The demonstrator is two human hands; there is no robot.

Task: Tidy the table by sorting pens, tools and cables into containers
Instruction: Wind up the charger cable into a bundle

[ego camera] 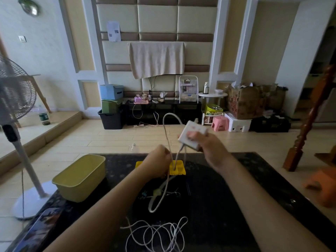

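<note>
Nearest to you, a loose coil of thin white cable [158,235] lies on the dark speckled tabletop [227,206], and just beyond it a thick white cord [160,199] hangs in a loop down to the surface. Your left hand [158,162] is curled around this cord, and your right hand [209,148], raised above the tabletop, grips the white rectangular power strip [189,137] that the cord joins. Behind the hands stands a small yellow plastic tray with compartments [177,170], and at the left a pale yellow-green plastic bin [81,177].
</note>
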